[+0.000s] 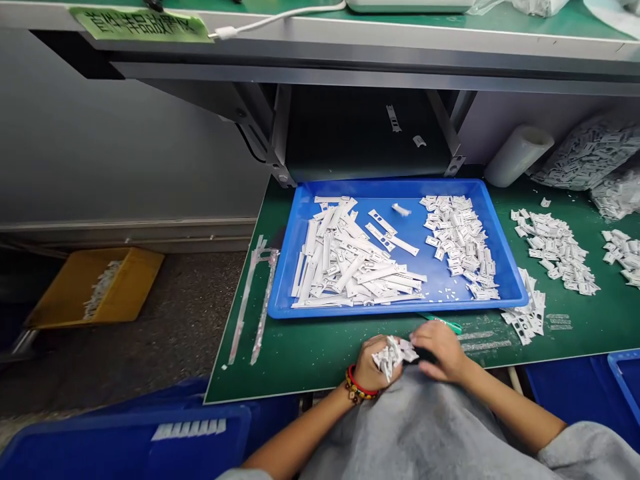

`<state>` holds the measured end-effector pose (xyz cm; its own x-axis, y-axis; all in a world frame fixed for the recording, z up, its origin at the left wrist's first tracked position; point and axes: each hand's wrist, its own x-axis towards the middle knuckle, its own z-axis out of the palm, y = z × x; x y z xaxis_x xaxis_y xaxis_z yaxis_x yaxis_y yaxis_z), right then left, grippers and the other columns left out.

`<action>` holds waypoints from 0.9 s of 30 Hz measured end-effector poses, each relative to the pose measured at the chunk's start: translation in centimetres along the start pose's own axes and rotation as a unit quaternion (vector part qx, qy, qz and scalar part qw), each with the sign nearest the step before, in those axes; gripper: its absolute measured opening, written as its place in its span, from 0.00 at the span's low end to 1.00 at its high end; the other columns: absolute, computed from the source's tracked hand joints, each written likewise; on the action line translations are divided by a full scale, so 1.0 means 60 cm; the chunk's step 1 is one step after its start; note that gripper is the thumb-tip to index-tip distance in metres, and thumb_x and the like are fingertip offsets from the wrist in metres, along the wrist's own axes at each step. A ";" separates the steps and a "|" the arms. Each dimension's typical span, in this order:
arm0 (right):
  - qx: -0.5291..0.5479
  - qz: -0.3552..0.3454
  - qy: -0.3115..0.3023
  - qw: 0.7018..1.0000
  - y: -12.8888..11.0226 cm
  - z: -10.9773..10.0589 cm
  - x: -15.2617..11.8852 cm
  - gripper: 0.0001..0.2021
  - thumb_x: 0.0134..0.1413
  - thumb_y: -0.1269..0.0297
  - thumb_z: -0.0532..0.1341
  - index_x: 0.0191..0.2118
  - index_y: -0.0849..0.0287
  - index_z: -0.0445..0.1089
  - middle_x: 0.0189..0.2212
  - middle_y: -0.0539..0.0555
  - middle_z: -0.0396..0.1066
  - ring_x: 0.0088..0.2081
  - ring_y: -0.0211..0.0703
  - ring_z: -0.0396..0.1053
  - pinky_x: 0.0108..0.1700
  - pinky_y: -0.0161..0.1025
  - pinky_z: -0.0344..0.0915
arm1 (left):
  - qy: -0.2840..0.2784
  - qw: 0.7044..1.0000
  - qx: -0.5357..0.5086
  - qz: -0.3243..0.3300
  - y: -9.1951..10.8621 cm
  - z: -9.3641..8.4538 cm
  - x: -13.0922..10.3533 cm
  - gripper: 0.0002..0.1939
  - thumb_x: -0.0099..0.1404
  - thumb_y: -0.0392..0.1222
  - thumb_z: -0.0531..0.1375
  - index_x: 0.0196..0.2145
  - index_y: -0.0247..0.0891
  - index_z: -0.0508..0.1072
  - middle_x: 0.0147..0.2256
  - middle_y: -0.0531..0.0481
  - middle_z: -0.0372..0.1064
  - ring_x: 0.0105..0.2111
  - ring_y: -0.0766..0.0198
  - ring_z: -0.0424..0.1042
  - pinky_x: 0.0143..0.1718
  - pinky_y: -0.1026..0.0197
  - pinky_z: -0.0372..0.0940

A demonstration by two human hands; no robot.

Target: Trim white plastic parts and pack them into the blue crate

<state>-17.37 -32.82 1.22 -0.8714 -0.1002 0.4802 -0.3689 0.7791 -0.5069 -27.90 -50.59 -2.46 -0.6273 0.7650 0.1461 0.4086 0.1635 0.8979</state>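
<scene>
At the front edge of the green table, my left hand (371, 365) is closed around a handful of small white plastic pieces (391, 359). A red and beaded bracelet circles that wrist. Right beside it, my right hand (444, 349) has its thumb and fingers curved and apart, with a dark gap between them. Its fingertips are close to the handful; whether they touch a piece I cannot tell. Beyond both hands lies a blue tray (350, 311). Long white plastic strips (345, 257) are heaped in its left side, and short white plastic pieces (461, 243) in its right.
A green pen-like tool (447, 325) lies partly under the tray's front edge. More white pieces (557, 250) are piled to the right, near a plastic film roll (519, 155) and filled bags (587, 153). A dark conveyor belt (360, 137) ends behind the tray. A yellow bin (135, 283) stands lower left.
</scene>
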 end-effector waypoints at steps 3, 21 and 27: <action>-0.158 0.180 -0.010 0.971 0.015 -0.013 -0.044 0.11 0.66 0.62 0.52 0.48 0.59 0.68 0.39 0.59 0.74 0.41 0.49 0.71 0.44 0.47 0.68 | 0.036 0.998 -0.033 -0.049 0.005 -0.012 -0.004 0.10 0.55 0.43 0.59 0.34 0.37 0.74 0.24 0.47 0.78 0.22 0.62 0.76 0.27 0.63 0.73; 0.064 0.321 -0.005 0.945 -0.085 -0.035 0.008 0.12 0.64 0.64 0.49 0.51 0.57 0.62 0.38 0.56 0.74 0.34 0.43 0.75 0.35 0.36 0.70 | 0.166 0.978 -0.003 -0.125 0.046 -0.024 -0.001 0.08 0.54 0.41 0.61 0.32 0.38 0.75 0.29 0.46 0.78 0.29 0.59 0.78 0.34 0.62 0.73; 0.171 0.370 0.058 0.911 -0.082 0.012 0.065 0.14 0.58 0.53 0.60 0.43 0.58 0.68 0.29 0.51 0.72 0.29 0.39 0.69 0.33 0.34 0.68 | 0.172 0.978 -0.004 -0.120 0.056 -0.021 0.002 0.09 0.52 0.41 0.61 0.32 0.37 0.76 0.29 0.46 0.79 0.30 0.58 0.78 0.35 0.61 0.74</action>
<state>-19.19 -37.49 5.07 -0.8895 0.4564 -0.0215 0.2094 0.3655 -0.9070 -27.44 -50.76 1.10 -0.8907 0.4506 0.0597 0.2174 0.3070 0.9266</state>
